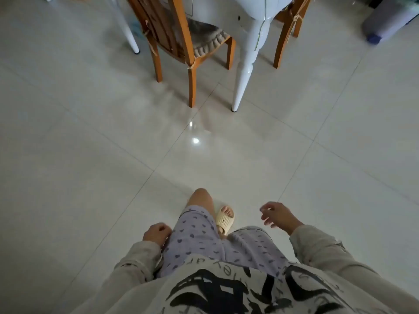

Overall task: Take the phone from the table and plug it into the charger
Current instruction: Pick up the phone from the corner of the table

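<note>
Neither the phone nor the charger shows in the head view. My left hand (pixel 157 233) hangs beside my left thigh with its fingers curled shut and nothing in it. My right hand (pixel 277 214) hangs out to the right of my legs, fingers loosely apart and empty. The white table (pixel 249 62) stands ahead at the top of the view; only its legs and lower edge show, and its top is out of frame.
A wooden chair (pixel 181 39) with a grey cushion is pushed under the table, and a second wooden chair (pixel 286 30) stands behind the table leg. A grey bin (pixel 385 21) sits at the top right. Glossy tiled floor (pixel 113 143) lies between me and the table.
</note>
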